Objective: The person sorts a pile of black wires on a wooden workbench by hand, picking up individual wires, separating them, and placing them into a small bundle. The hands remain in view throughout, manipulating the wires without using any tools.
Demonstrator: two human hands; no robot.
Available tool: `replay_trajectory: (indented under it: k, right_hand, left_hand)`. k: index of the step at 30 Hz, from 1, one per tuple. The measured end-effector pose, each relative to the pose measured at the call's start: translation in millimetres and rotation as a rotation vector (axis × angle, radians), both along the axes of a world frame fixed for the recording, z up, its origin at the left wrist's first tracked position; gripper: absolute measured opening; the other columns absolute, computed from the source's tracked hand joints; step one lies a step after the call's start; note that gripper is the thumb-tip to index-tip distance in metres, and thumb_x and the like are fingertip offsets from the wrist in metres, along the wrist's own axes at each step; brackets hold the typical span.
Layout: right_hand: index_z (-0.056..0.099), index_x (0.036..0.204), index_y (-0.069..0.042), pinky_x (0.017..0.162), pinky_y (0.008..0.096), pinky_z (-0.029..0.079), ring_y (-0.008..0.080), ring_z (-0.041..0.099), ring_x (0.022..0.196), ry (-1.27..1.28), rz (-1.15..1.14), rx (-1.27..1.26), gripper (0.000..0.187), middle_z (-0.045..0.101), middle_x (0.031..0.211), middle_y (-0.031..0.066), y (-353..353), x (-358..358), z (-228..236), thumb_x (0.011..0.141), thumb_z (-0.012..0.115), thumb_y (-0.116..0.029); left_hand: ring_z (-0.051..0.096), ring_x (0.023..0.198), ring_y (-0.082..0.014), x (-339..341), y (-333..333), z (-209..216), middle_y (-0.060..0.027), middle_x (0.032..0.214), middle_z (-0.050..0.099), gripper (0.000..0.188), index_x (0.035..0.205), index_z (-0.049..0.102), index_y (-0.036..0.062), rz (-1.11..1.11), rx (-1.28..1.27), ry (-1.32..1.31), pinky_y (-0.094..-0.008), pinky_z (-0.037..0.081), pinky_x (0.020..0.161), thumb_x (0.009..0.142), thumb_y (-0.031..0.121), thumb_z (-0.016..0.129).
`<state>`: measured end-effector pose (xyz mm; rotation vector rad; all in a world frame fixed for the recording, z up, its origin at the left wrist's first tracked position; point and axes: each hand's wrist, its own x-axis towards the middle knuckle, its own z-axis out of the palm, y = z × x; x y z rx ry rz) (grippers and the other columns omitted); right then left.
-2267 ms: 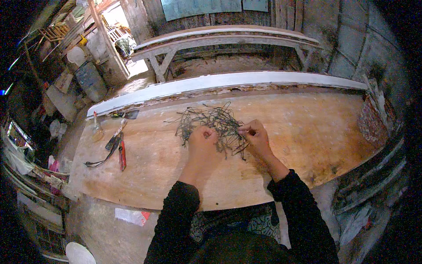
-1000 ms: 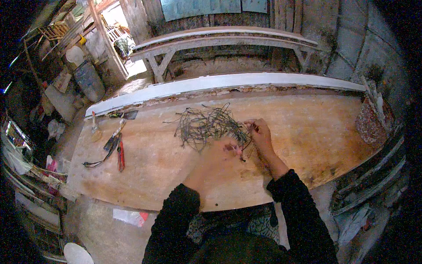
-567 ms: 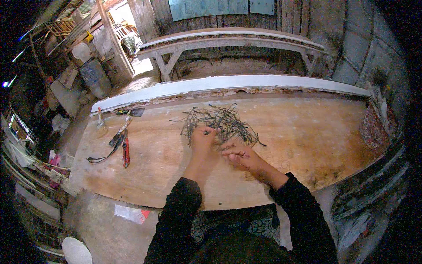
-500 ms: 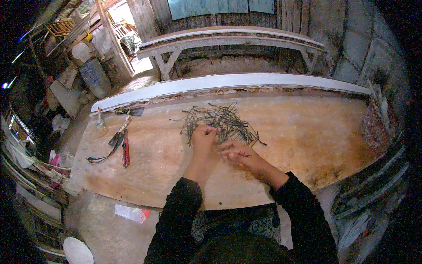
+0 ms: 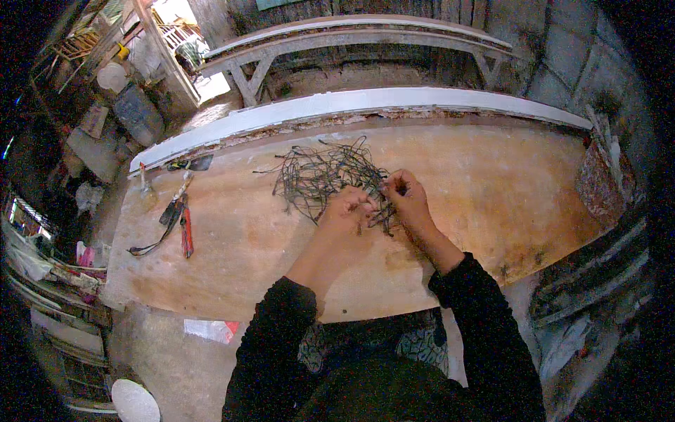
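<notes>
A tangled heap of thin dark cords (image 5: 306, 172), some with small thicker ends, lies on a wooden tabletop (image 5: 232, 274) in front of me. My left hand (image 5: 346, 211) rests at the heap's near side, its fingers curled in a pinch on a cord strand. Just right of it, my right hand (image 5: 410, 200) is raised at the heap's right edge. Thumb and forefinger there are pressed together on a thin cord. A few strands hang between the two hands. The exact ends in my fingers are too small to make out.
Red-handled pliers (image 5: 186, 232) and a dark strap (image 5: 151, 246) lie at the left of the table, below a black tool (image 5: 197, 163). A long white board (image 5: 351, 102) runs along the far edge. A speckled sack (image 5: 598, 183) stands at the right end; a bench (image 5: 365, 43) is beyond.
My right hand has moved up and right, away from the left, and its fingers have come together. My left hand has shifted slightly right. The whole view has tilted a little.
</notes>
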<state>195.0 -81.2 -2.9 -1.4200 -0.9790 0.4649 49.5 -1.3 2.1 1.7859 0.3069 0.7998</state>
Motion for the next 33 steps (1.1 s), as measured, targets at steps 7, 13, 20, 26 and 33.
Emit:
replay_trajectory:
  k: [7, 13, 20, 26, 33]
  right_hand:
    - [0.059, 0.085, -0.005, 0.063, 0.0280, 0.042, 0.0205, 0.051, 0.071, -0.336, -0.207, 0.034, 0.017, 0.051, 0.079, 0.0093, 2.3, 11.2, 9.2, 0.068, 0.057, -0.003]
    - [0.062, 0.081, -0.004, 0.072, 0.0239, 0.038, 0.0134, 0.047, 0.083, -0.089, 0.021, -0.034, 0.008, 0.048, 0.094, 0.0039, -2.7, 12.3, 6.3, 0.076, 0.060, -0.010]
    - [0.061, 0.080, -0.003, 0.069, 0.0242, 0.042, 0.0108, 0.050, 0.086, 0.381, 0.661, -0.114, 0.016, 0.049, 0.104, 0.0044, -26.5, -37.7, 43.1, 0.077, 0.061, -0.018]
    - [0.061, 0.079, -0.003, 0.064, 0.0229, 0.043, 0.0077, 0.052, 0.076, 0.308, 0.594, -0.183, 0.009, 0.059, 0.086, 0.0026, -26.8, -29.2, 42.5, 0.074, 0.064, -0.011]
    - [0.056, 0.075, -0.005, 0.059, 0.0187, 0.037, 0.0050, 0.047, 0.065, 0.306, 0.295, -0.025, 0.008, 0.053, 0.069, -0.0022, -14.0, -18.2, 34.2, 0.071, 0.063, -0.001]
  left_hand:
    - [0.046, 0.074, -0.0122, -0.7, -8.4, 5.3, -0.0034, 0.081, 0.047, 0.013, 0.070, 0.058, 0.0027, -0.084, -0.051, 0.120, -0.0243, 0.039, 0.058, 0.071, 0.013, 0.066]
    - [0.050, 0.064, -0.0114, -6.3, 13.0, 6.2, -0.0053, 0.077, 0.051, 0.011, 0.067, 0.058, 0.0023, 0.423, -0.356, 0.009, -0.0255, 0.040, 0.052, 0.068, 0.008, 0.067]
    - [0.053, 0.066, -0.0141, -13.1, 31.0, 10.8, -0.0073, 0.078, 0.053, 0.010, 0.069, 0.060, 0.0018, 0.662, -0.148, 0.179, -0.0257, 0.043, 0.057, 0.068, 0.008, 0.068]
    - [0.053, 0.073, -0.0193, -6.9, 39.7, -17.4, -0.0092, 0.079, 0.053, 0.007, 0.073, 0.061, 0.0022, 0.518, 0.004, 0.036, -0.0289, 0.043, 0.063, 0.069, 0.006, 0.065]
    - [0.052, 0.074, -0.0184, -1.3, 12.4, -8.5, -0.0066, 0.080, 0.050, 0.004, 0.077, 0.059, 0.0032, 0.251, -0.014, 0.020, -0.0283, 0.042, 0.065, 0.074, 0.001, 0.058]
